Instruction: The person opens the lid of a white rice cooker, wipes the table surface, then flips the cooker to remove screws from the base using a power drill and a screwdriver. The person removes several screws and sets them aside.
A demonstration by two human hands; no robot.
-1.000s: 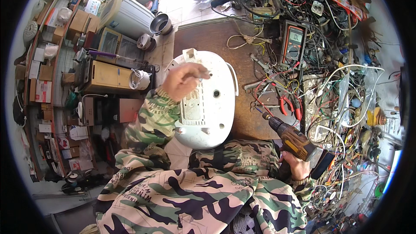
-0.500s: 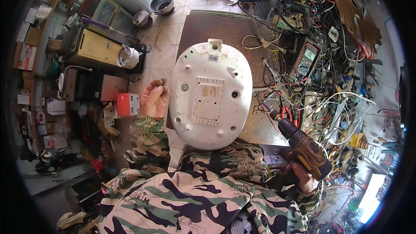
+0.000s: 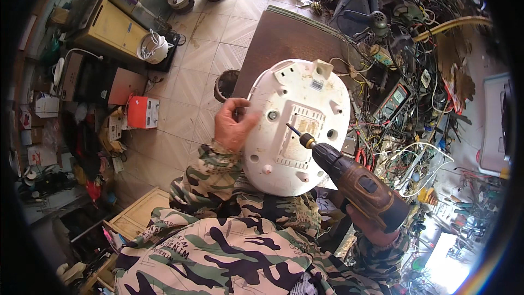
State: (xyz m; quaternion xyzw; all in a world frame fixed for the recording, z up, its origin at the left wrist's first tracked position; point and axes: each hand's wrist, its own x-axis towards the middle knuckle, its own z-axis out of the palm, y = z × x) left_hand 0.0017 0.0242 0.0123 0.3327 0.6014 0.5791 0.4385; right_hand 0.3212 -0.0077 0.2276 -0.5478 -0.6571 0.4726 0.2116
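White appliance base [image 3: 297, 125], upside down, sits on the brown tabletop [image 3: 273, 38] near its front edge, overhanging toward the person. Underside up: ribbed vent panel in the middle, several round screw wells and small feet around it.

Left hand [image 3: 233, 124] rests on the left rim of the base, fingers curled over the edge, steadying it; thumb near one screw well. Right hand [image 3: 376, 226] is closed around the grip of a brown cordless drill [image 3: 352, 177], mostly hidden behind the tool body. The drill bit [image 3: 295, 131] hovers over the vent panel, tip just above or touching the plastic, cannot tell which; not seated in any well.

Progress, as a judgement: bottom cover is on, no gap seen, no loose screws visible on it. Whether screws sit in the wells is too small to tell. Looks like early stage, screw work mostly left.

Tangled wires and a multimeter [image 3: 394, 101] lie along the tabletop's right side.
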